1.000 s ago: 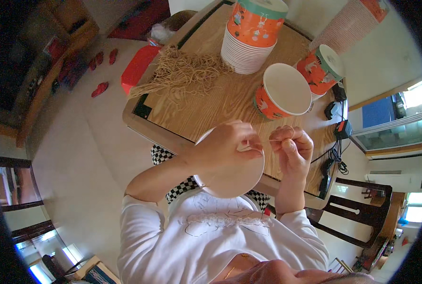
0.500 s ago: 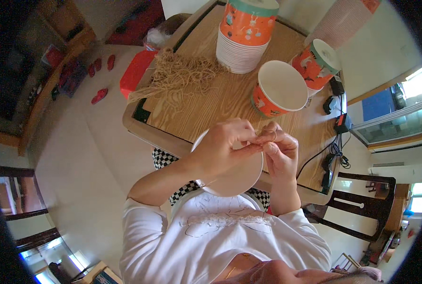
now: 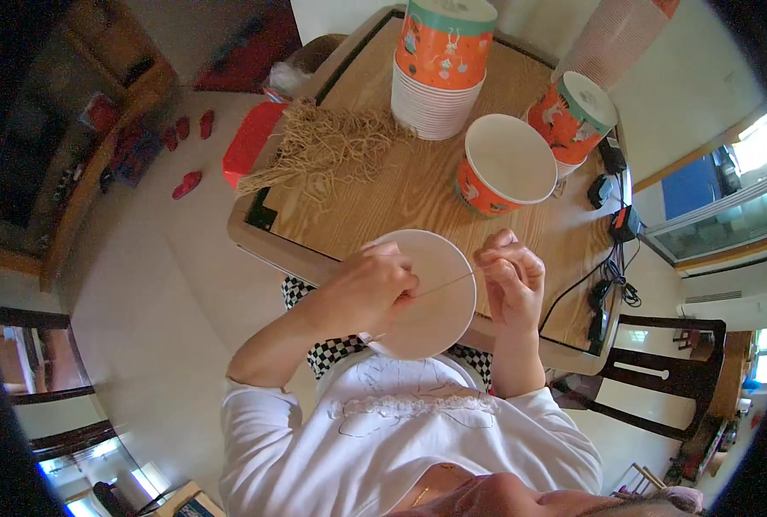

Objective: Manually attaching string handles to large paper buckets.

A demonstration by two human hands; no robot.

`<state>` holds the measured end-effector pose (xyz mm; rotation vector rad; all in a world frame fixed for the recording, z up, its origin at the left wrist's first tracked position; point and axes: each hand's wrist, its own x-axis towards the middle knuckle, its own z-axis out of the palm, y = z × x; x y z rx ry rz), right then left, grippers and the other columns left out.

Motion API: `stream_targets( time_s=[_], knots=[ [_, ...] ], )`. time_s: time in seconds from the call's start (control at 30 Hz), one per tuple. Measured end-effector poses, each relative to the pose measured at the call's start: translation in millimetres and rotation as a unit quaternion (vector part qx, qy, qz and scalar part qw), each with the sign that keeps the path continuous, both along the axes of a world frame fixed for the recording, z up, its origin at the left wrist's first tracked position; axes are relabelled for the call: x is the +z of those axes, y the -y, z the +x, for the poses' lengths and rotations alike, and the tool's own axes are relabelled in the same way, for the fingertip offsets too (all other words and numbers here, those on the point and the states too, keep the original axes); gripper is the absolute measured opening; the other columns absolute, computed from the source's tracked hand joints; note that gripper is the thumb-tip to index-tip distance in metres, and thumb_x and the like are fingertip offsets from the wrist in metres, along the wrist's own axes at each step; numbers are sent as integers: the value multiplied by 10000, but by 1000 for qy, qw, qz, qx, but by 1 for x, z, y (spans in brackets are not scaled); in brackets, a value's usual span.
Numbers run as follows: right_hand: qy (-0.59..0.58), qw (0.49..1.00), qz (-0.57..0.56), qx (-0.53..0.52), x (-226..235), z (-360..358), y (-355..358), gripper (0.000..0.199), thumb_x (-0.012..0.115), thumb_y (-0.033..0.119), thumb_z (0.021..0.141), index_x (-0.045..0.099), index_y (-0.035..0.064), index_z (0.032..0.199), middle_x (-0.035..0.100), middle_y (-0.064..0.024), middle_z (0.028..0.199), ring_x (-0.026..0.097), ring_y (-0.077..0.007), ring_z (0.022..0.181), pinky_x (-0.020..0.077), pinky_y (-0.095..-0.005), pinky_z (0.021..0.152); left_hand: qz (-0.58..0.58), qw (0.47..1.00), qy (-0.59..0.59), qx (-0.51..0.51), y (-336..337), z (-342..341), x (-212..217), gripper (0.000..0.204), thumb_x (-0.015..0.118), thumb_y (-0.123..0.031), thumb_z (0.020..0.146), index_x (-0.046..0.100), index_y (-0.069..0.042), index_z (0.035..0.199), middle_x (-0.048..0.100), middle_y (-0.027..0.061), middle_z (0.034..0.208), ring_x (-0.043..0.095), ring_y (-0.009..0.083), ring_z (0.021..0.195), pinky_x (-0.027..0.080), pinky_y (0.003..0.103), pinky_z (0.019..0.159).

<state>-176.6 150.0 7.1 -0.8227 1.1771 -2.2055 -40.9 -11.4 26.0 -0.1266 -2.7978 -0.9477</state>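
Between my hands runs a thin strand of twine [image 3: 445, 286], drawn nearly straight above a white-lined paper tub [image 3: 426, 323] at my lap. My left hand [image 3: 373, 283] is closed on one end of it, over the tub's left side. At the right, my right hand [image 3: 512, 271] pinches the other end between thumb and fingers, just past the tub's rim. A bundle of loose tan twine [image 3: 336, 146] lies at the table's far left. An orange patterned paper tub [image 3: 508, 164] stands with its mouth up beyond my right hand.
A tall stack of paper tubs [image 3: 439, 73] stands at the back, with another upside-down stack [image 3: 573, 116] to its right. Black cables and adapters [image 3: 611, 258] lie along the right table edge. A red box [image 3: 252, 142] is beside the twine. A dark chair [image 3: 659, 375] stands at right.
My hands were together over the tub. They have moved apart, the left one down and leftward, and the strand now stretches between them.
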Motion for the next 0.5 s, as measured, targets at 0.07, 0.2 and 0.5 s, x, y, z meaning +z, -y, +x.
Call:
stream_targets(
  time_s=[0.07, 0.2, 0.5],
  knots=[
    [8, 1000, -1, -6, -1, -1, -3, 131, 656, 67, 747, 643, -45, 815, 548, -74, 803, 481, -153, 785, 376, -257, 691, -70, 997, 28, -11, 1, -1, 4, 57, 629, -120, 647, 608, -71, 626, 575, 48, 705, 537, 235, 796, 446, 345, 723],
    [43, 999, -6, -20, -6, 0, -7, 125, 635, 48, 738, 641, -53, 813, 536, -86, 871, 484, -167, 832, 387, -275, 740, -90, 992, 78, -28, 4, -2, -3, 90, 651, -104, 636, 607, -56, 698, 582, 63, 773, 537, 256, 834, 447, 375, 752],
    [-58, 997, 56, -10, -10, 20, 5, 154, 676, 81, 729, 673, 4, 862, 506, -129, 1121, 459, -240, 1078, 368, -370, 909, 466, 881, 3, -85, -30, -33, 29, 506, 649, -86, 726, 430, -37, 1180, 560, 85, 1020, 533, 178, 1003, 422, 299, 861]
  ],
)
